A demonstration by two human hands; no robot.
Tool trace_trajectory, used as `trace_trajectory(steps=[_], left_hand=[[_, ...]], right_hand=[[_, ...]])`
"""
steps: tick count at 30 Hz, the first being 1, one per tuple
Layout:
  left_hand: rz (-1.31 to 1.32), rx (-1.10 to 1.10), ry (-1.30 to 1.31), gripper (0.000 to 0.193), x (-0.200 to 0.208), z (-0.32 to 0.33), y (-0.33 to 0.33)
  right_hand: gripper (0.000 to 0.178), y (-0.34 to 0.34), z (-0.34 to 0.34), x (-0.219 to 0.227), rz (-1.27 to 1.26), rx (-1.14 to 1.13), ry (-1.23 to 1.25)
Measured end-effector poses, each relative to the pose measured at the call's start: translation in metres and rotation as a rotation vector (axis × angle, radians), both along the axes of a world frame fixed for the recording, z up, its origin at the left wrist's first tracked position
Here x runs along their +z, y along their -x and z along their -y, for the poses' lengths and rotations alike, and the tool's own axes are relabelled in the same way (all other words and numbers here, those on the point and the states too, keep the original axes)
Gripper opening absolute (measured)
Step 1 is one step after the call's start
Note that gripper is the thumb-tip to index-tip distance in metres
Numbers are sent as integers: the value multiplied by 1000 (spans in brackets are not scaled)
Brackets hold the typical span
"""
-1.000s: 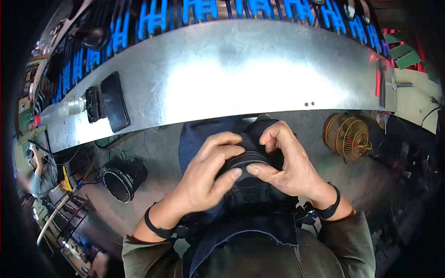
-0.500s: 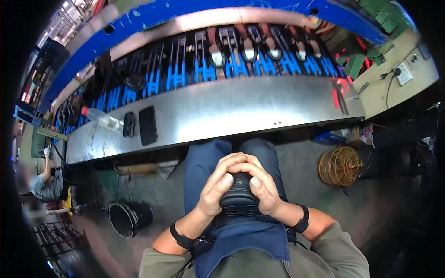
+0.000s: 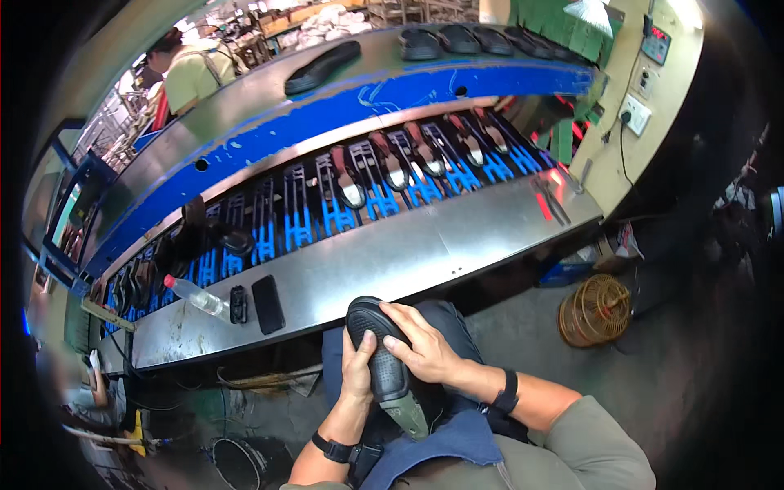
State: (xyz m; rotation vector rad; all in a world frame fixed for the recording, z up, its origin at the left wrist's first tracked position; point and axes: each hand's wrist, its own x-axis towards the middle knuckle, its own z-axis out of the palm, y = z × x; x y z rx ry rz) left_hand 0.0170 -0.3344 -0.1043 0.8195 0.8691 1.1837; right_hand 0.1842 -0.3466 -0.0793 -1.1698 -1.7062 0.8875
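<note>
A long metal bench (image 3: pixel 367 265) stretches across in front of the seated person, with a blue-pronged rack (image 3: pixel 336 217) behind it and a scuffed blue rail (image 3: pixel 278 135) beyond that. A co-worker in a pale top (image 3: pixel 192 82) is at the far left. On the floor, a round wicker basket (image 3: pixel 592 314) sits to the right and a dark bucket (image 3: pixel 237 465) to the left.

Over the lap, just short of the bench edge, a black shoe (image 3: pixel 390 371) lies aslant between both hands, textured face up, its grey-green end toward the body. The right hand (image 3: pixel 430 351) is half closed on its right side, fingers along the upper edge, thumb on the face. The left hand (image 3: pixel 356 369) grips the left side, thumb on the face, its other fingers mostly hidden. Both forearms angle inward.

Smaller things rest on the bench: a clear bottle (image 3: pixel 196 298), a phone (image 3: pixel 268 304) and a red-handled tool (image 3: pixel 544 206).
</note>
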Motion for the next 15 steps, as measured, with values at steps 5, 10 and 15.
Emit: trace_trajectory(steps=[5,10,15], left_hand=[[529,-7,473,59,-26,15,5],[-1195,-467,-461,91,-20,54,8],[-744,-518,-767,93,-62,-7,-36]], right_hand=[[66,-81,56,29,176,244,153],[42,-121,68,11,48,-265,-80],[56,-112,0,-61,-136,-370,187]])
